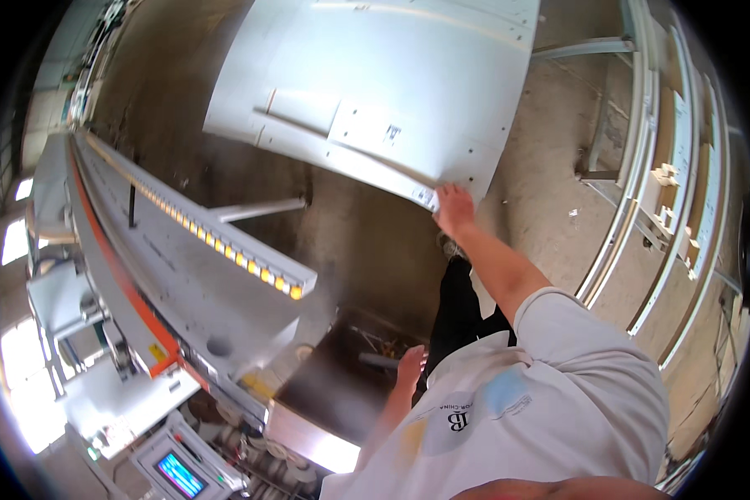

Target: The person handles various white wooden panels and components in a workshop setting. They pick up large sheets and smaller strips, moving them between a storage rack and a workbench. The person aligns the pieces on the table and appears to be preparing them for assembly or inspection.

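Note:
My right hand [455, 210] reaches forward, its fingers closed over the near right end of a long narrow white board [367, 164]. The board lies along the near edge of a large white panel [425, 75], and a small printed label sits near my fingers. A smaller white rectangular piece [367, 129] rests flat just behind the board. My left hand [410, 367] hangs low beside my body with nothing visible in it, its fingers loosely apart. It is nearest to a dark brown surface [325, 375] with some tools on it.
At left stands a long grey machine [167, 258] with an orange strip and a beam of yellow rollers [225, 250]. Its control screen [181, 475] glows blue at lower left. Metal rails [642, 167] holding narrow boards run along the right. Brown floor [367, 242] lies between machine and panel.

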The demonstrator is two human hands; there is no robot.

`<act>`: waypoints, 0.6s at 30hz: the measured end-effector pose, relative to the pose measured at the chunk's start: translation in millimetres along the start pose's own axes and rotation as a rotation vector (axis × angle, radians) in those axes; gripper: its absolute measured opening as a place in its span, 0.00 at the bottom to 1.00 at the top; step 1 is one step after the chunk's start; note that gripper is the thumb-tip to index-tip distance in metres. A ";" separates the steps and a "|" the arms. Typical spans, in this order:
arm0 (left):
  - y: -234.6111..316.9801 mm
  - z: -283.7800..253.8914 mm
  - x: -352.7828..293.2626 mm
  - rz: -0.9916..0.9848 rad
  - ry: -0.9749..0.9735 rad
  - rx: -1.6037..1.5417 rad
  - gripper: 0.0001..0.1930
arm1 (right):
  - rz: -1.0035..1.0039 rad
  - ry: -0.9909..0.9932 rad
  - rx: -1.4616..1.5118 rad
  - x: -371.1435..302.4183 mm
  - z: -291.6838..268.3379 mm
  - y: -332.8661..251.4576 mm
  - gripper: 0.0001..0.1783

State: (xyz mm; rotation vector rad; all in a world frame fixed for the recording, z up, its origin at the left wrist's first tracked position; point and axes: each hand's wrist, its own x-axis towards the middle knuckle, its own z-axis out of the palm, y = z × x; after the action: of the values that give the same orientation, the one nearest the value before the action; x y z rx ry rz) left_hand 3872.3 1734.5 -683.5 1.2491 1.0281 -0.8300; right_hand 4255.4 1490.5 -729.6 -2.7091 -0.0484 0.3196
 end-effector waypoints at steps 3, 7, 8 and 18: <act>41.8 -11.8 26.0 0.013 -0.052 0.163 0.15 | 0.133 -0.003 0.425 -13.9 -36.7 -14.7 0.29; 79.6 -22.5 84.0 -0.003 -0.085 0.086 0.14 | -0.028 0.115 0.324 -45.4 -95.2 6.9 0.27; 101.1 -23.0 97.3 0.131 -0.231 0.195 0.13 | -0.067 0.158 0.337 -58.4 -117.0 23.1 0.27; 251.5 33.4 153.2 0.369 -0.440 0.931 0.29 | 0.427 0.636 0.372 -243.9 -281.4 168.3 0.30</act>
State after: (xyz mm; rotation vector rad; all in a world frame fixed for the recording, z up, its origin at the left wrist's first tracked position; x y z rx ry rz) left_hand 4163.0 1746.3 -740.1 1.8322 -0.0053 -1.2672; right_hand 4080.5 1205.6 -494.4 -2.3047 0.7005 -0.3891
